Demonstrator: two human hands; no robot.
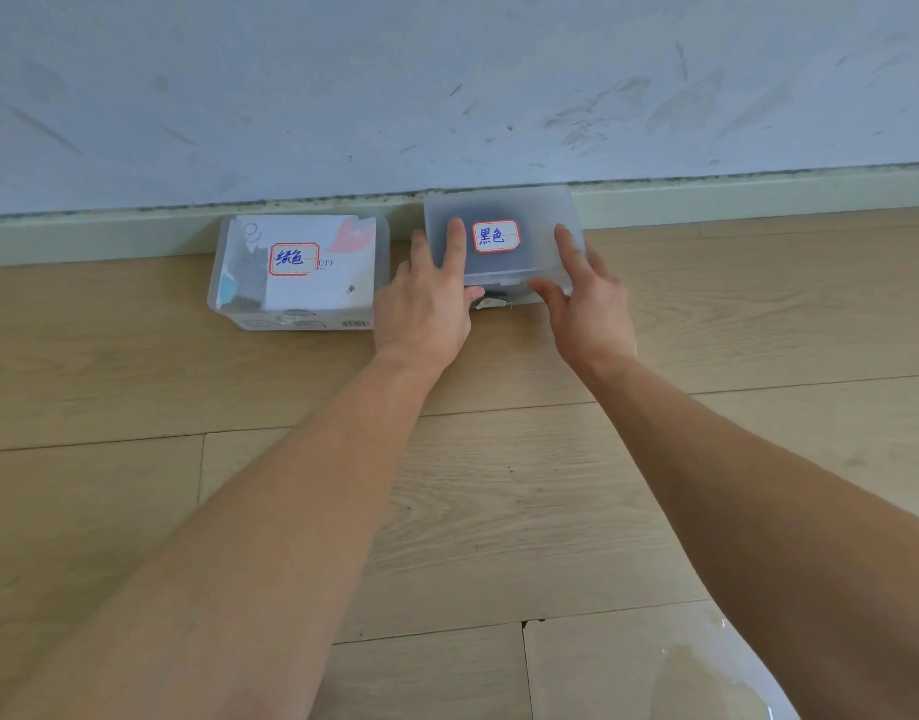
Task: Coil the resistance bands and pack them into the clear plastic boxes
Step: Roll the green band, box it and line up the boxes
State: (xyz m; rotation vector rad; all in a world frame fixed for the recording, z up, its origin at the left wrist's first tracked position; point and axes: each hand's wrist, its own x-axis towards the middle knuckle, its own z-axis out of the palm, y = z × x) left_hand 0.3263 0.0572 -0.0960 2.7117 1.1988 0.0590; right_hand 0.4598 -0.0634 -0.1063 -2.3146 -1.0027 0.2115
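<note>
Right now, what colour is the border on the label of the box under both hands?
Red border, blue handwriting, on the frosted plastic box's label; head view.

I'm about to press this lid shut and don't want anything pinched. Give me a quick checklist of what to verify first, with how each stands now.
1. Both hands on the lid: ok. The left hand and right hand have fingers spread on top of the right-hand box.
2. Lid seated flat: not ok. Its front edge looks raised, with thumbs under it.
3. Nothing sticking out: not ok. A pale scrap pokes out at the front.
4. Band coiled inside: cannot tell. Only a dark shape shows through the frosted plastic.
5. Left-hand box out of the way: ok, apart from the hands.
</note>
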